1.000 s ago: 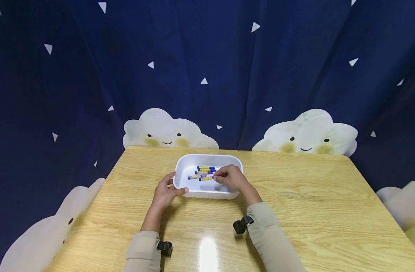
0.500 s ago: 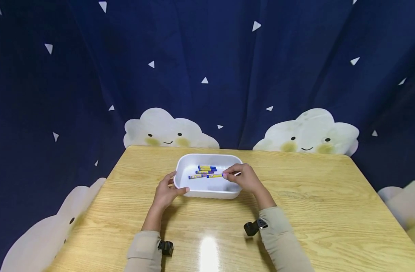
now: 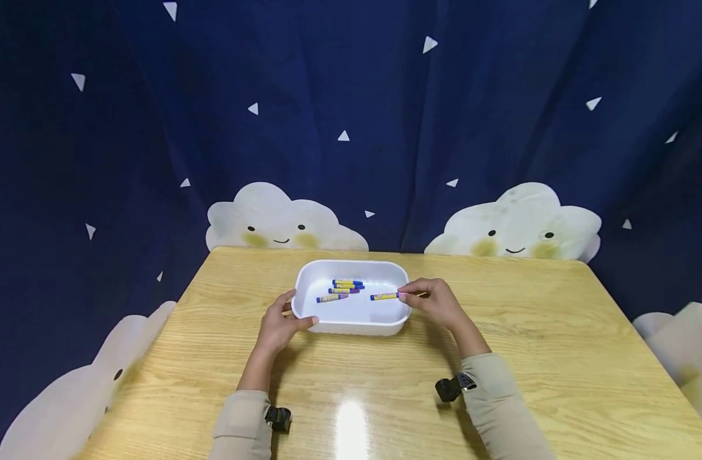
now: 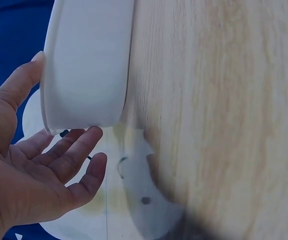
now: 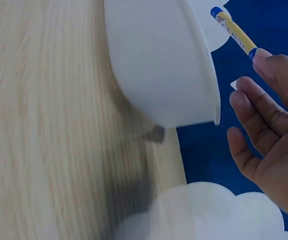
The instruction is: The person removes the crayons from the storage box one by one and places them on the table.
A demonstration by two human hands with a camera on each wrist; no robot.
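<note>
A white plastic tray [image 3: 351, 313] with rounded corners lies on the wooden table. My left hand [image 3: 278, 327] holds its left end, thumb over the near rim and fingers against the outer wall; the left wrist view shows the fingertips at the tray's end [image 4: 86, 65]. Between thumb and fingertip, my right hand [image 3: 439, 305] pinches one end of a yellow-wrapped crayon [image 3: 384, 296] with a blue band, level with the tray's right rim. In the right wrist view this crayon sticks up above the rim, and the other fingers hang loosely bent. Several similar crayons [image 3: 345, 286] lie inside the tray.
The wooden table [image 3: 529, 345] extends around the tray. Behind its far edge hangs a dark blue curtain [image 3: 305, 128] with white triangles and smiling clouds [image 3: 287, 220]. Both sleeves carry small black wrist cameras [image 3: 278, 419]. A bright light reflection shows on the near tabletop.
My right hand has carried the pinched crayon rightward, away from the other crayons, to the tray's right rim. My left hand stays at the tray's left end.
</note>
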